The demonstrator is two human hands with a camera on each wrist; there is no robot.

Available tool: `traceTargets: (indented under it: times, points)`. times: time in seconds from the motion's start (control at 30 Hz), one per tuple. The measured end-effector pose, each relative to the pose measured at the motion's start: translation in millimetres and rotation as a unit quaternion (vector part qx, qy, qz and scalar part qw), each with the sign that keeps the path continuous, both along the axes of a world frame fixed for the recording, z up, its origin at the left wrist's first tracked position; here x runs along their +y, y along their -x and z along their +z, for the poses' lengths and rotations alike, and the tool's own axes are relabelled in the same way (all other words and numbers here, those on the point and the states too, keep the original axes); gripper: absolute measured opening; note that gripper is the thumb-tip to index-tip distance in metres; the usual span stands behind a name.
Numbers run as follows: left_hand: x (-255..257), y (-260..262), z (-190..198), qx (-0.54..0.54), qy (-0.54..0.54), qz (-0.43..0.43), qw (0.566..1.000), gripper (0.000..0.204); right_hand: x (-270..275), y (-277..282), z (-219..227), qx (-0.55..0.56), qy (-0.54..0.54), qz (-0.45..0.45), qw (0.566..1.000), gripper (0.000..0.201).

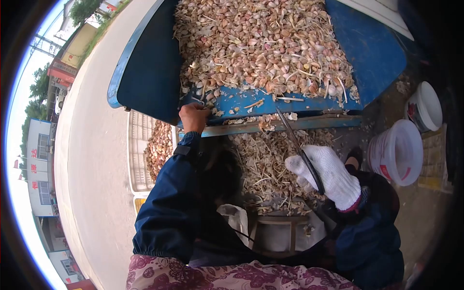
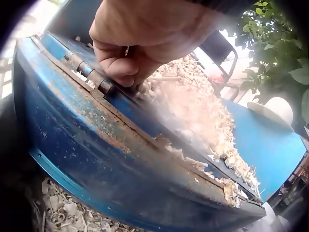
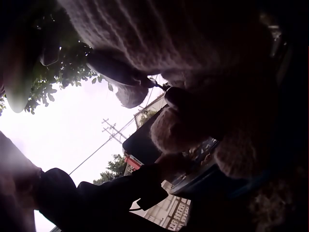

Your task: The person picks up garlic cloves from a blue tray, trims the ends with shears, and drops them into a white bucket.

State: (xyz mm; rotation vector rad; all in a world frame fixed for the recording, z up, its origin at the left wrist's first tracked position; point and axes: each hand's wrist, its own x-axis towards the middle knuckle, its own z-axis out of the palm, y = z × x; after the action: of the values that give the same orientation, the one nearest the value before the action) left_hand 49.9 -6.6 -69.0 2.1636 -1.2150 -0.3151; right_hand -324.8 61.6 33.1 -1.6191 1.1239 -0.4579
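My bare left hand point(image 1: 195, 117) is at the near left corner of a blue metal tray point(image 1: 232, 102), with its fingers curled and the fingertips down beside loose cloves. In the left wrist view the left hand point(image 2: 145, 38) hangs over the rusty hinged edge point(image 2: 91, 72); what lies between its fingertips is hidden. A deep heap of garlic cloves point(image 1: 261, 43), mixed with skins and stalks, covers the tray. My right hand point(image 1: 328, 171), in a white knitted glove, grips a long thin dark tool point(image 1: 292, 135) whose far end reaches the tray's front lip.
Below the tray lies a pile of dry skins and stalks point(image 1: 266, 164). At left, a white crate point(image 1: 137, 154) holds cloves point(image 1: 159, 150). Two white buckets point(image 1: 396, 152) point(image 1: 424, 106) stand at right. A paved road point(image 1: 92, 145) runs along the left.
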Motion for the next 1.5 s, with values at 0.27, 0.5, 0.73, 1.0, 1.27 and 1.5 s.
traceTargets:
  times: [0.27,0.5,0.73,1.0,1.27,1.5]
  points:
    - [17.5,30.6,35.0,0.124,0.068,-0.087,0.986,0.012,-1.3,-0.5,5.4,0.015,-0.003,0.021,1.000,0.061]
    - [30.8,63.8,63.6,0.303,0.064,-0.146,0.940,0.010,-3.1,-2.7,-2.3,0.049,-0.036,0.051,0.997,0.033]
    - [7.8,6.8,34.0,0.303,0.074,-0.026,0.950,0.013,-3.5,-1.6,5.6,0.013,-0.110,0.010,0.994,0.036]
    - [-16.6,11.8,10.0,-0.016,0.019,-0.049,0.998,0.025,-3.0,-0.7,7.2,-0.023,-0.080,0.018,0.996,0.046]
    - [-24.2,18.7,4.4,-0.161,0.033,-0.106,0.981,0.017,-4.8,3.9,-5.8,0.006,-0.017,0.010,1.000,0.065]
    - [-14.4,-8.0,19.2,0.460,0.028,-0.040,0.886,0.010,-2.1,3.9,6.4,-0.045,-0.086,0.003,0.995,0.046]
